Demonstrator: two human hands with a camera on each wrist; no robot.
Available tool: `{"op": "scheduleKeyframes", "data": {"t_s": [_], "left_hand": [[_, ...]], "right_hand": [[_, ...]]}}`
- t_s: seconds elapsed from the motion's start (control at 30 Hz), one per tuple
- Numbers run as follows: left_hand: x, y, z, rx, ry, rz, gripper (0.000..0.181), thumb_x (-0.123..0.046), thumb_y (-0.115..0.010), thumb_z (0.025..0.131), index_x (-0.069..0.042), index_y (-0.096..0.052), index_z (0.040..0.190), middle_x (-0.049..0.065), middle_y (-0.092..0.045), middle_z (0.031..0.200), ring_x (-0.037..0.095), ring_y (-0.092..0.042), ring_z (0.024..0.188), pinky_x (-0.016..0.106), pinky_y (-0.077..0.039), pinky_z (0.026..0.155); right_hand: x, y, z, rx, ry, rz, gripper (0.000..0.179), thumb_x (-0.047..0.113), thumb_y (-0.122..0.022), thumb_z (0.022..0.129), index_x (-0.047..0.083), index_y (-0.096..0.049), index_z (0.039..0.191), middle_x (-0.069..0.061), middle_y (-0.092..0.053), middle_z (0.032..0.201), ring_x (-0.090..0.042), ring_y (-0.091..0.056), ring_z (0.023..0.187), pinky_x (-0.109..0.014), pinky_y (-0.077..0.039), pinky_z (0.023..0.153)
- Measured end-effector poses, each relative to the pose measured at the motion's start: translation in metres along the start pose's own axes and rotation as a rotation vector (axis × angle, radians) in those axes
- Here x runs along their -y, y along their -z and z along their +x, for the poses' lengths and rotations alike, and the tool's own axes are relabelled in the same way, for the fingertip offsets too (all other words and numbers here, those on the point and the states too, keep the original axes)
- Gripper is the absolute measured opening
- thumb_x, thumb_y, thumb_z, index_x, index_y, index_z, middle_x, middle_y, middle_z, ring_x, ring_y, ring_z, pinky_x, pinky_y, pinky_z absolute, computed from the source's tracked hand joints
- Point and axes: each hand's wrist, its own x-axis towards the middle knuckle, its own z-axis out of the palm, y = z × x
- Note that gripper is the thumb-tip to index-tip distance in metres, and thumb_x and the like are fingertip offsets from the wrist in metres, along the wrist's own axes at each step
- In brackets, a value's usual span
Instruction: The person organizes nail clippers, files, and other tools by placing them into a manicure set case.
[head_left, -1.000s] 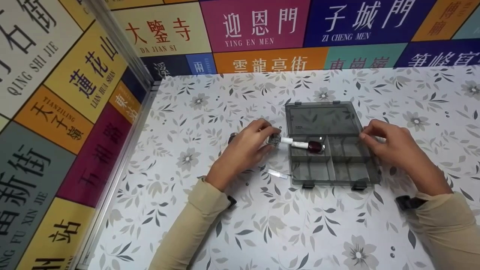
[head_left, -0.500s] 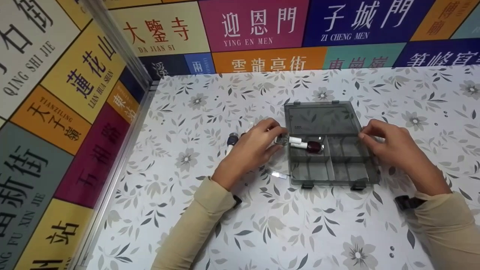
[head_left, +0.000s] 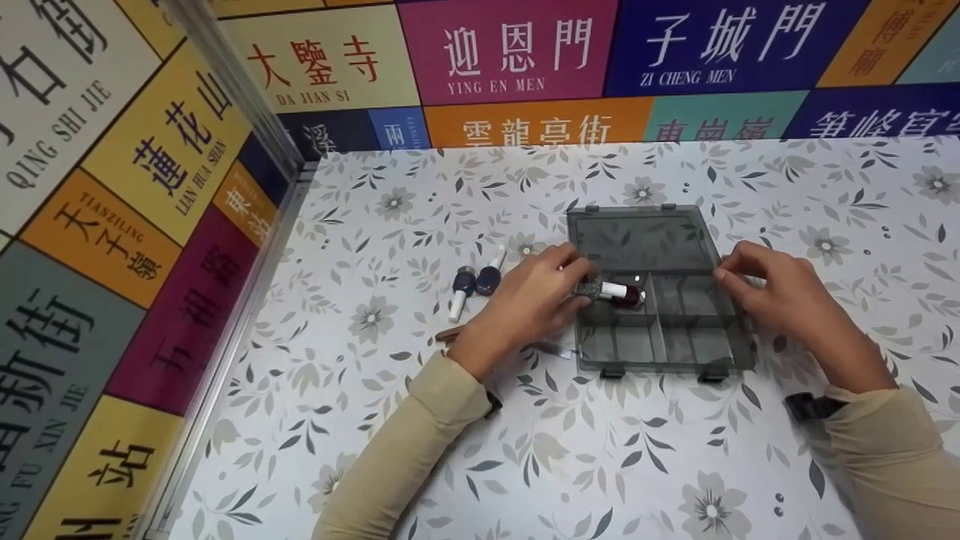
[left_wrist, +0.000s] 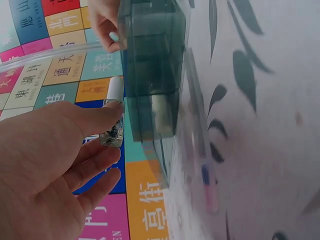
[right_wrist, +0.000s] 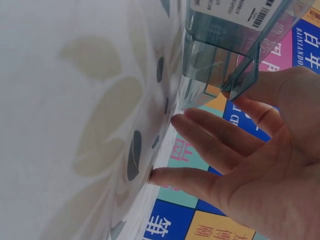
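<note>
My left hand [head_left: 536,292] pinches a small clear nail polish bottle [left_wrist: 112,132] with dark flecks and a white cap [left_wrist: 115,89]. In the head view it is over the upper-left compartment of a smoky grey plastic organizer box [head_left: 660,366], whose lid [head_left: 637,238] lies folded back. Inside that compartment rests a dark red nail polish bottle [head_left: 628,295] with a white cap. My right hand [head_left: 772,289] holds the box's right edge between thumb and index finger; the other fingers [right_wrist: 185,177] extend down toward the table in the right wrist view.
Left of the box lie two dark blue nail polish bottles [head_left: 464,282] with white caps. A brown object [head_left: 448,335] and a shiny strip [head_left: 556,349] lie partly behind the left hand and wrist. Lettered panels [head_left: 517,49] bound the flower-patterned table [head_left: 600,465] behind and left.
My left hand has carried the flecked bottle rightward, from beside the box to over the upper-left compartment. The blue bottles have come into view behind it. My right hand stays at the box edge.
</note>
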Motion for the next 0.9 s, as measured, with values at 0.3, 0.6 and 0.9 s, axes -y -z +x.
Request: {"op": "scheduleKeyframes", "data": {"t_s": [0.3, 0.6, 0.9], "left_hand": [[-0.01, -0.012, 0.005, 0.002, 0.005, 0.028, 0.035, -0.04, -0.07, 0.106, -0.019, -0.068, 0.133, 0.002, -0.065, 0.126, 0.021, -0.068, 0.113, 0.038, -0.06, 0.093], [-0.013, -0.013, 0.003, 0.01, 0.049, -0.003, 0.037, -0.042, -0.07, 0.106, -0.02, -0.068, 0.135, -0.002, -0.066, 0.127, 0.018, -0.064, 0.121, 0.038, -0.056, 0.102], [-0.011, -0.011, 0.001, 0.047, 0.062, 0.005, 0.046, -0.049, -0.069, 0.105, -0.021, -0.066, 0.141, -0.002, -0.069, 0.136, 0.02, -0.063, 0.127, 0.04, -0.054, 0.109]], "right_hand": [[-0.001, 0.0, 0.0, -0.017, 0.017, -0.015, 0.015, 0.022, -0.07, 0.106, 0.008, -0.07, 0.1, -0.023, -0.08, 0.117, -0.056, -0.069, 0.122, -0.073, -0.05, 0.103], [0.001, -0.001, 0.001, -0.007, 0.001, -0.009, 0.013, 0.021, -0.07, 0.107, 0.009, -0.07, 0.1, -0.023, -0.079, 0.118, -0.056, -0.067, 0.124, -0.074, -0.05, 0.104], [0.0, -0.001, 0.001, -0.005, -0.001, -0.01, 0.013, 0.021, -0.07, 0.107, 0.01, -0.071, 0.099, -0.024, -0.079, 0.119, -0.056, -0.068, 0.124, -0.073, -0.05, 0.105]]}}
